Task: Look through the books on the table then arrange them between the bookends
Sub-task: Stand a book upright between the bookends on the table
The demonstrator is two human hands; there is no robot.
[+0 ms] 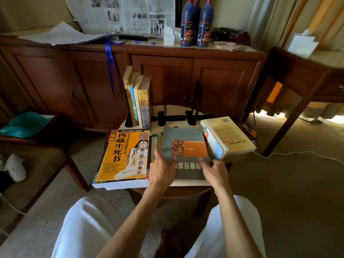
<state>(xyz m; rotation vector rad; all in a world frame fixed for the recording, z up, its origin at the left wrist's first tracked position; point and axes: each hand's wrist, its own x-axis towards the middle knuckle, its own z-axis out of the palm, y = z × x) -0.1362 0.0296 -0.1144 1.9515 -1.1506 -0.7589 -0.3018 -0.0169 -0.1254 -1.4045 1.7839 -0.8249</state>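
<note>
- Four books point(138, 101) stand up together at the back left of the small round table point(188, 183), by a black bookend point(128, 120).
- Two more black bookends point(193, 110) stand free in the middle.
- Three books lie flat: a big orange book point(124, 155), a grey book point(186, 146) and a thick cream book point(227, 136).
- My left hand point(162, 168) rests on the grey book's left edge, fingers spread.
- My right hand point(214, 170) is at its lower right, blurry, so I cannot tell if it grips.
- The grey cover looks flat and dull.
</note>
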